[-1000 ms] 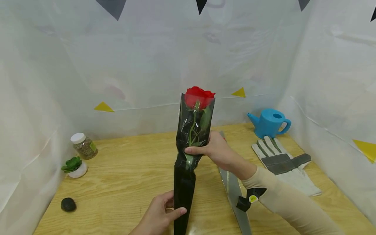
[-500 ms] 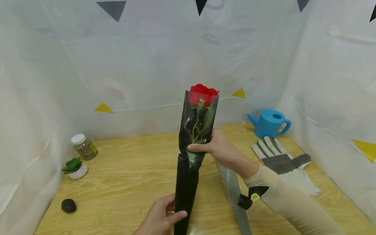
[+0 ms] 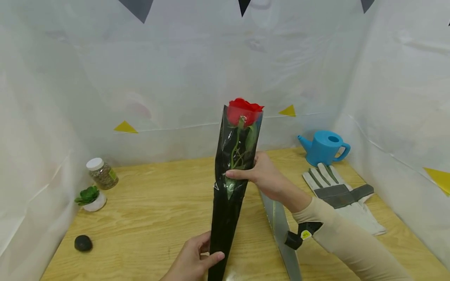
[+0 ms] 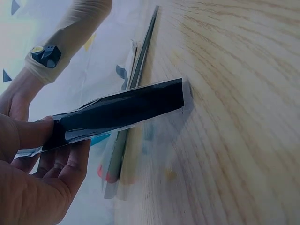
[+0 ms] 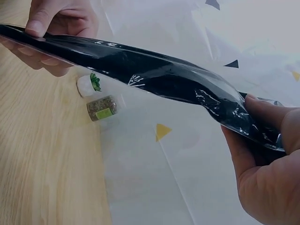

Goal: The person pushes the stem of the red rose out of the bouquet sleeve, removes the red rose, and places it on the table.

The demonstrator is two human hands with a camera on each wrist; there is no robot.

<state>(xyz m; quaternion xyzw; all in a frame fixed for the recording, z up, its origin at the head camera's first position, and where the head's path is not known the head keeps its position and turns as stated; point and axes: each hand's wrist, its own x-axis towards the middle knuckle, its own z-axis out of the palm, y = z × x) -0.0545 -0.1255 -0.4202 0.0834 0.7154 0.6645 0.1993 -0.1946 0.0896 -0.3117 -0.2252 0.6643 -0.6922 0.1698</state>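
Observation:
A red rose [image 3: 243, 111] stands in a black and clear plastic sleeve [image 3: 225, 218], held nearly upright over the table and leaning slightly right. My right hand [image 3: 258, 175] grips the sleeve at mid-height, thumb across its front. Lower down, my left hand [image 3: 197, 255] pinches the narrow part between thumb and fingers. In the left wrist view the sleeve's flat bottom end [image 4: 180, 96] sticks out past the left hand [image 4: 42, 164]. The right wrist view has both hands on the sleeve [image 5: 150, 77], its film creased near the right hand [image 5: 267, 159].
A long grey flat strip [image 3: 281, 234] lies right of the sleeve. Work gloves [image 3: 341, 195] and a blue watering can [image 3: 323, 148] sit at the right. On the left are a jar [image 3: 102, 173], a potted succulent [image 3: 91, 199] and a black stone [image 3: 83, 243].
The wrapped rose has risen a little and shifted right, leaning more that way. The sleeve's crumpled middle has straightened out. Both hands keep their hold.

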